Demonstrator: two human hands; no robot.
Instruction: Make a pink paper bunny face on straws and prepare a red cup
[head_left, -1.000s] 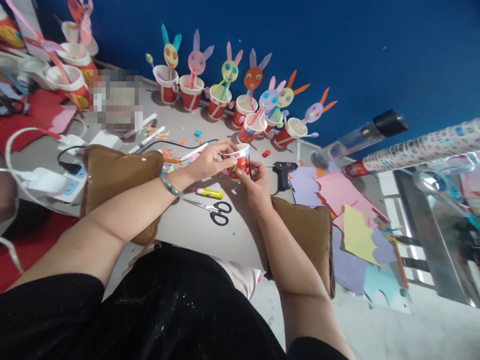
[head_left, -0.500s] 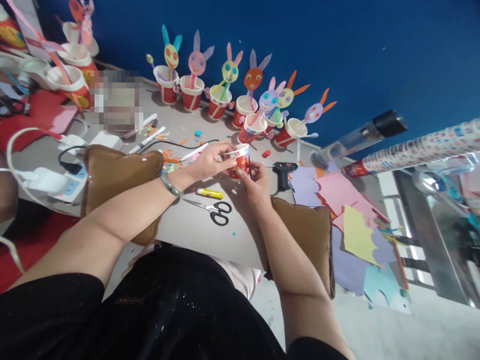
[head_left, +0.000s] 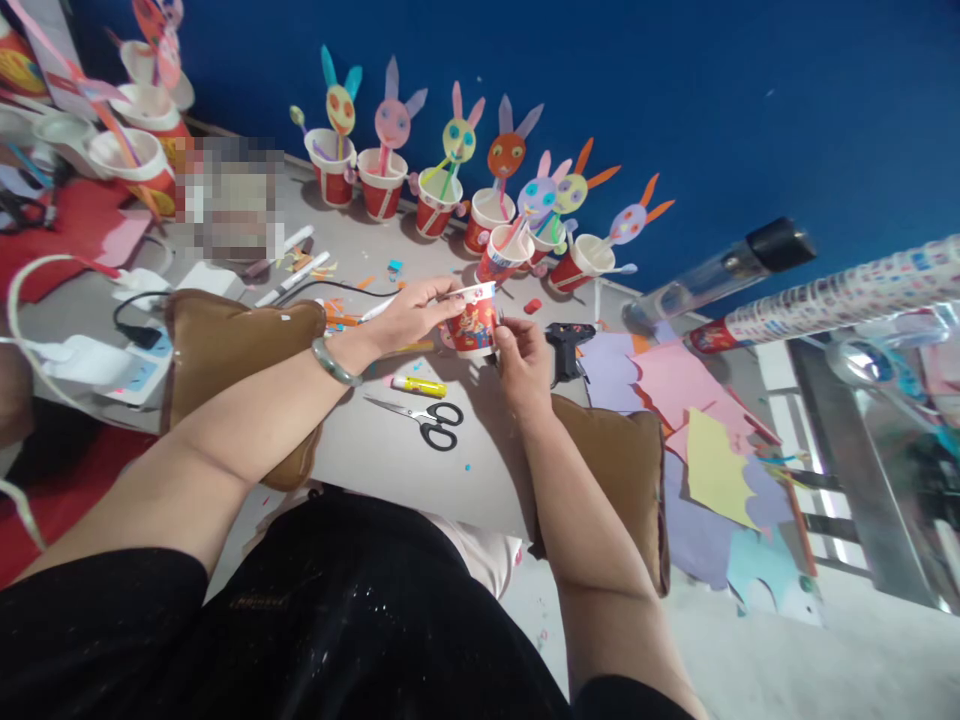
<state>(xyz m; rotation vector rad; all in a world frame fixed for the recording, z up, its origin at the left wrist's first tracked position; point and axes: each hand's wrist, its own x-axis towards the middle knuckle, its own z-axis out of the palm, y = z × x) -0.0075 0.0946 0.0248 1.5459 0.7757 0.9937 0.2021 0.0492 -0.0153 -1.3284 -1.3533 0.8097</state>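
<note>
A red paper cup (head_left: 474,328) with a white rim and a printed picture is held above the table. My left hand (head_left: 420,312) grips it from the left, thumb on the printed side and fingers at the rim. Close against the cup's right side, my right hand (head_left: 523,360) is closed in a pinch; a thin dark thing shows at its fingertips, too small to name. Below the cup lie a yellow glue stick (head_left: 420,386) and scissors (head_left: 437,425) with black handles. A black glue gun (head_left: 568,350) rests right of my right hand.
Several cups with paper rabbit heads (head_left: 491,208) line the blue wall. Brown cushions (head_left: 240,365) lie under both forearms. Coloured paper sheets (head_left: 686,385) and a long stack of cups (head_left: 832,298) are at the right. A power strip (head_left: 146,365) sits left.
The cup has turned so its printed picture faces me, and sits slightly lower. My right hand has shifted a little right, off the cup's front.
</note>
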